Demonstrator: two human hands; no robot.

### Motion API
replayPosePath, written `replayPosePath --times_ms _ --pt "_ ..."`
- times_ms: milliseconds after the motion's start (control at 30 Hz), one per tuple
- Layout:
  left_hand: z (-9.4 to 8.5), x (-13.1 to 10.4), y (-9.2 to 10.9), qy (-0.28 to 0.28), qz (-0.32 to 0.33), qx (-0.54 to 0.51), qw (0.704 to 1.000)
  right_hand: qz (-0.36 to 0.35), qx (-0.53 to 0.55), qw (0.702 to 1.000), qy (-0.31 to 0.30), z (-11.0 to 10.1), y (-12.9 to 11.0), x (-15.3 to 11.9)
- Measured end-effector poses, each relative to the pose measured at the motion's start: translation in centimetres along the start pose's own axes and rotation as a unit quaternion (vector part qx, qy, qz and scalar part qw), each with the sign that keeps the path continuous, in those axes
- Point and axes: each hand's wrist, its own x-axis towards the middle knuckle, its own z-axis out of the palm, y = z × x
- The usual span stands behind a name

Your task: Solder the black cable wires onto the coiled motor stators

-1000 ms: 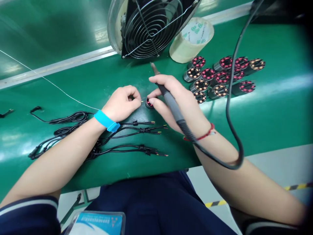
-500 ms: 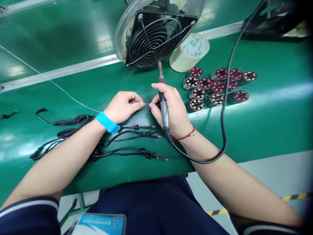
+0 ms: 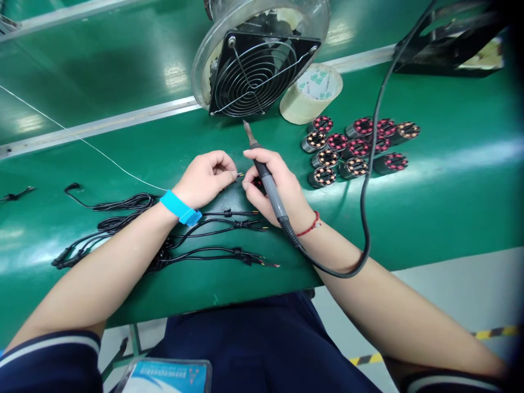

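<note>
My left hand [image 3: 208,177] pinches a thin cable end, whose bare wire tips [image 3: 239,174] poke out past the fingertips. A blue strap [image 3: 180,207] circles that wrist. In my right hand [image 3: 280,183] lies a soldering iron [image 3: 272,191], its tip pointing up and away toward the fan. Under the fingers of the same hand a small dark round part [image 3: 257,183] shows; it is mostly hidden. The two hands are close together, with a small gap between the fingertips. Several black cables [image 3: 221,252] with stripped coloured ends lie below my left hand.
A fume fan [image 3: 262,76] with a wire guard stands behind the hands. Beside it is a roll of clear tape [image 3: 298,103]. Several cylindrical parts with red or copper windings [image 3: 358,147] are grouped at right. The iron's cord [image 3: 366,218] loops over my right forearm.
My right hand has shifted slightly left, and the soldering iron has tilted so its tip points further left. My left hand keeps its pinch on the cable end. The view has shifted a little.
</note>
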Motion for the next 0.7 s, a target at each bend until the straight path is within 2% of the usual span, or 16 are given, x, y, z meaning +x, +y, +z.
replayPosePath --times_ms 100,200,367,500,700 --pt "-0.1 -0.2 -0.1 0.006 0.032 0.032 0.999 0.014 0.05 0.999 0.002 -0.1 0.0 0.0" --pt "-0.3 -0.3 0.1 0.008 0.09 0.09 0.992 0.021 0.082 0.996 0.012 0.1 0.1 0.0" --pt "-0.7 -0.5 0.0 -0.01 0.192 0.157 0.969 0.012 0.117 0.992 0.035 0.4 0.3 0.0" --pt "-0.9 -0.6 -0.1 -0.036 0.261 0.182 0.947 0.023 0.134 0.99 0.031 0.3 0.3 0.1" --pt "-1.0 -0.4 -0.3 -0.042 0.293 0.191 0.936 0.046 0.152 0.987 0.015 0.0 0.4 0.1"
